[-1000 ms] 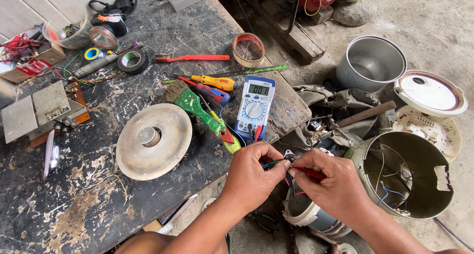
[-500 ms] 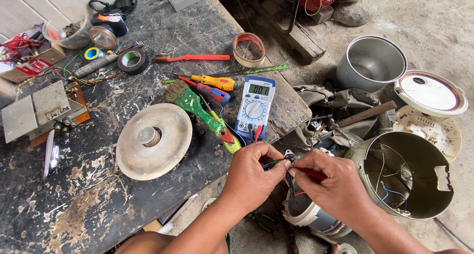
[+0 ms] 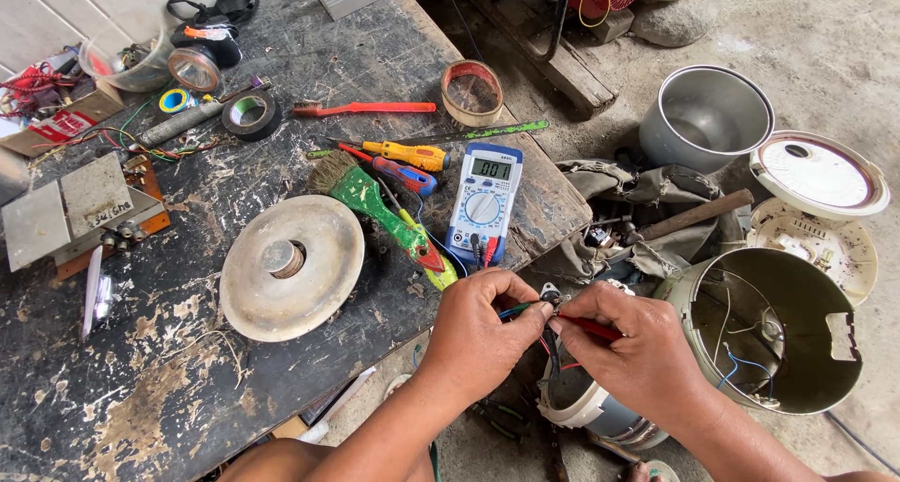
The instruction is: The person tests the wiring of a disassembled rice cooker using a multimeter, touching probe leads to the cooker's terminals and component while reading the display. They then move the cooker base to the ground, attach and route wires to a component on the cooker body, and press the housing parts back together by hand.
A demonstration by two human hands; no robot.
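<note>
Both hands are meeting just off the near edge of the surface (image 3: 187, 351), over the floor. The left hand (image 3: 478, 337) is pinching a dark probe with a green lead (image 3: 514, 309) between thumb and fingertips, its grip closed tight around it. The right hand (image 3: 642, 346) is pinching a red probe (image 3: 592, 328) the same way, grip closed, fingers curled under.

The two probe tips are converging on a small metal part (image 3: 551, 297), which is sitting between the two grips, just beyond the fingertips of both hands. Whether the tips are actually touching it is too small to tell.

The leads are running up to a blue digital multimeter (image 3: 485, 203) lying flat on the surface near its edge, just above the left hand.

Beside the meter, a green-handled brush (image 3: 370, 201) and screwdrivers with a yellow handle (image 3: 412, 153) and a blue-red handle (image 3: 398, 174) are lying. A round metal heating plate (image 3: 291, 266) is resting further left.

Below the hands, a grey-and-white cylindrical housing (image 3: 586, 412) is sitting on the floor. To the right, an opened cooker shell (image 3: 778, 332) with loose wires inside is lying tilted, with a steel inner pot (image 3: 708, 116) and white lid (image 3: 817, 174) beyond it.
</note>
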